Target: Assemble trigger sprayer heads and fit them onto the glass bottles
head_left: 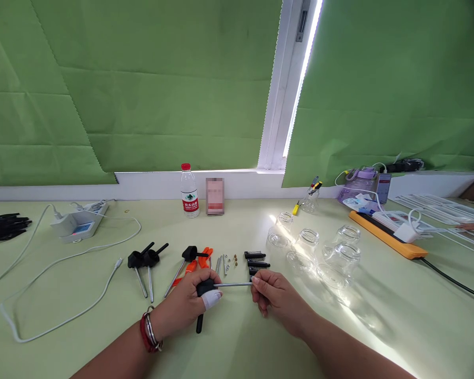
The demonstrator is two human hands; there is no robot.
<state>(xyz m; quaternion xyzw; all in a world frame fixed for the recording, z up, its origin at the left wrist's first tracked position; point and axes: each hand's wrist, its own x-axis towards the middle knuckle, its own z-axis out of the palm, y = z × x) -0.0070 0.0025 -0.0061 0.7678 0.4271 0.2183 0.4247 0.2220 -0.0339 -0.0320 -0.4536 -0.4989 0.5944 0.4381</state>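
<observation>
My left hand (195, 301), with a bandaged thumb and bracelets at the wrist, is closed around a black T-shaped handle (202, 302) with a metal rod (233, 285) sticking out to the right. My right hand (274, 297) pinches the rod's far end. Just beyond my hands lie more black-handled rods (145, 263), orange parts (203, 259), loose metal pins and small screws (226, 261), and black springs (256, 260) on the pale green table (237, 342).
Several clear glass jars (319, 252) stand to the right of my hands. A water bottle (189, 192) and a small card (215, 196) stand at the back. A white charger with cables (79, 225) lies left; an orange power strip (387, 235) lies right.
</observation>
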